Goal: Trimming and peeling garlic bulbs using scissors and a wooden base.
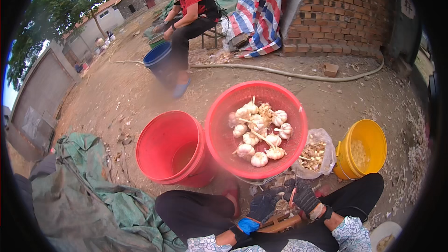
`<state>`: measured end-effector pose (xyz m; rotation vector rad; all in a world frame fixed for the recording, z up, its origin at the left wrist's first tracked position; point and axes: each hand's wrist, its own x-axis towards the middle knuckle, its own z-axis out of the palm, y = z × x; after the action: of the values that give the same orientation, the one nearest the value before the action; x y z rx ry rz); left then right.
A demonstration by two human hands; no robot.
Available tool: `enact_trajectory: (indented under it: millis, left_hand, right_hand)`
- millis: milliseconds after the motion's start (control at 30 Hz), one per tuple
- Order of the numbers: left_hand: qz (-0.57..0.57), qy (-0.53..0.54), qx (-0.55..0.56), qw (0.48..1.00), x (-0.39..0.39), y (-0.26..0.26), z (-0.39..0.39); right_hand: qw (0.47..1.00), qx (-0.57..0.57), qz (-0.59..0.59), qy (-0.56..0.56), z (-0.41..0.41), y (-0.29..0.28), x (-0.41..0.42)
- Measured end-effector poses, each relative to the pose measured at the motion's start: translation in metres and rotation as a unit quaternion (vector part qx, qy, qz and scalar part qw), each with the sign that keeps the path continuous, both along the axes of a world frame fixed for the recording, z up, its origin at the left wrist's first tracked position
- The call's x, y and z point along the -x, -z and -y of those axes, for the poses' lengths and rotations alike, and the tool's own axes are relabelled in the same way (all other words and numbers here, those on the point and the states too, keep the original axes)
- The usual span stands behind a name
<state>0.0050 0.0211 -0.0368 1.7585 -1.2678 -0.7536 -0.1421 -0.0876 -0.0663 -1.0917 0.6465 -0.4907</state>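
Note:
Both my hands are in dark knit gloves, close together between my knees. My left hand [263, 203] has a blue wrap at the wrist; its fingers meet my right hand, and what they hold is hidden. My right hand [303, 196] is closed on a small tool with an orange-pink handle [292, 197], its exact kind unclear. Beneath them a brown wooden frame [280, 223] lies among pale garlic skins. Just beyond stands a red plastic mesh basket [257, 175] with several garlic bulbs [257, 122], some with stems.
A red bucket [157, 143] stands left of the basket. To the right are a plastic bag of garlic bits [313, 154] and a yellow bucket [378, 140] holding peeled cloves. Green tarpaulin [115, 199] covers the left ground. Across the yard sits another person [194, 10] by a blue bucket [159, 56]; a hose [259, 70] crosses the ground.

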Motion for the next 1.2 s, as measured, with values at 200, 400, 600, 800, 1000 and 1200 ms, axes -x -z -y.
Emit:
enact_trajectory:
  millis: [200,400,600,800,1000,1200]
  left_hand:
    - [0.028,-0.008,-0.002,1.000,-0.003,-0.001,-0.001]
    - [-0.024,0.001,-0.043,0.999,-0.005,-0.002,0.000]
    - [-0.074,0.033,-0.044,0.996,-0.013,0.019,-0.004]
    - [-0.352,-0.002,-0.166,0.921,-0.014,0.029,-0.006]
    - [-0.418,0.063,-0.155,0.893,-0.021,0.044,-0.006]
    - [-0.348,0.047,-0.080,0.933,-0.014,0.058,-0.003]
  right_hand:
    - [0.972,0.207,-0.103,-0.028,-0.003,-0.011,-0.003]
    - [0.937,0.304,-0.165,-0.039,-0.002,-0.013,0.001]
    - [0.935,0.321,-0.121,-0.089,-0.009,-0.006,0.003]
    - [0.966,0.195,-0.104,-0.137,-0.011,-0.003,0.010]
    - [0.987,0.019,-0.042,-0.155,-0.009,-0.007,0.012]
    - [0.990,-0.001,-0.037,-0.137,-0.008,-0.019,0.013]
